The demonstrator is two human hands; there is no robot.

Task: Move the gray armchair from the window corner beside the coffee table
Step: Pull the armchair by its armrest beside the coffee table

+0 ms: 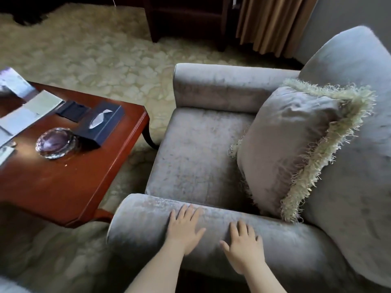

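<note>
From the head camera, the gray armchair runs out of the picture on the right, so its back is only partly seen, and its legs are hidden under its body. The table is cut off at the left edge. The papers on it are too blurred to read. Beside them lie a dark tissue box and a faceted glass dish. A dark piece of furniture at the top is deep in shadow, next to a tan curtain.

The armchair stands on the pale carpet just beside the table's corner, apart from it by a strip of carpet, with a fringed cushion leaning on its back. Both forearms reach in from the bottom edge. The left hand and right hand lie palm down on the near armrest, fingers straight and slightly spread, gripping nothing. The left hand is nearer the armrest's front end.
</note>
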